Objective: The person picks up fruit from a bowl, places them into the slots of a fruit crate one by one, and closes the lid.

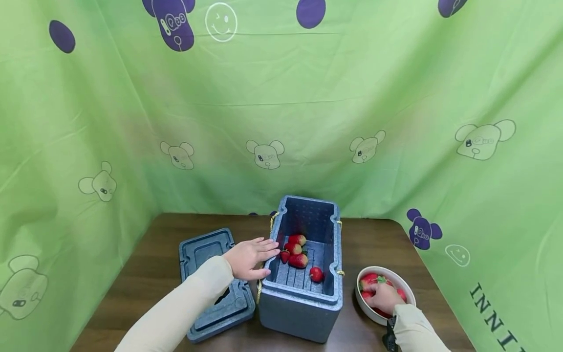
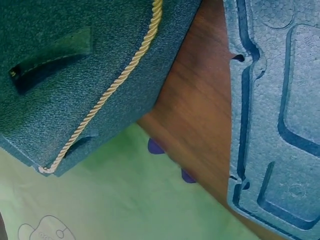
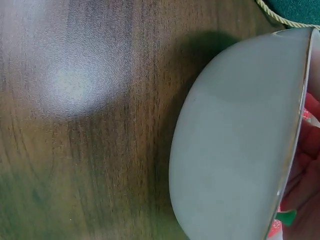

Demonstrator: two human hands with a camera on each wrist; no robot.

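Note:
My left hand (image 1: 250,258) rests with straight, spread fingers on the left rim of a blue-grey foam box (image 1: 295,313). Inside the box, several strawberries (image 1: 298,260) lie clustered by the left wall, and a round red fruit (image 1: 316,274) sits apart near the front right. My right hand (image 1: 384,298) reaches down into a white bowl (image 1: 411,289) of red strawberries (image 1: 368,279). In the right wrist view the outer side of the bowl (image 3: 235,140) covers most of that hand (image 3: 306,192); whether its fingers grip a strawberry is hidden.
The box's foam lid (image 1: 204,254) lies on the wooden table (image 1: 149,274) to the left, partly under my left forearm. A twisted yellow rope (image 2: 117,82) runs along the box's side. Green printed cloth (image 1: 308,98) hangs behind and beside the table.

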